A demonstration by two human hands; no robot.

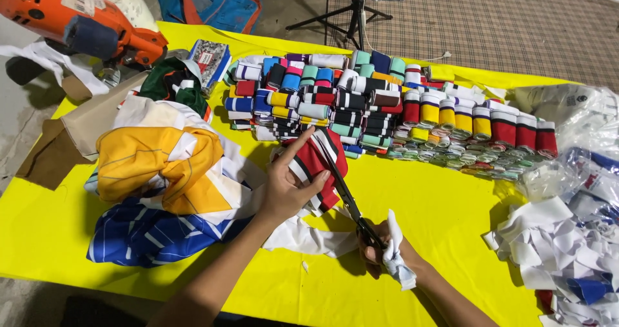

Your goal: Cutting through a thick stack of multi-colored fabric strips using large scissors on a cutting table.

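Red ribbed knit piece (317, 163), matt cloth with black and white stripes, pinched in left hand (284, 188). Scissors (345, 192), dark metal blades with dull sheen, handles wrapped in white rag, gripped by right hand (380, 246). Yellow table cover (425, 204) beneath both hands, smooth, matt, slightly creased. Folded knit bands (387, 111) beyond the hands, ribbed matt cloth in many colours. Jersey heap (161, 172) left of left hand, smooth synthetic cloth, faint sheen. White cloth offcuts (554, 243) right of right hand, matt, ragged-edged. Clear plastic bags (574, 121) far right, glossy, crinkled. Orange tool (71, 14) far left beyond, hard glossy plastic. Brown cardboard (71, 137) beside it, matt.
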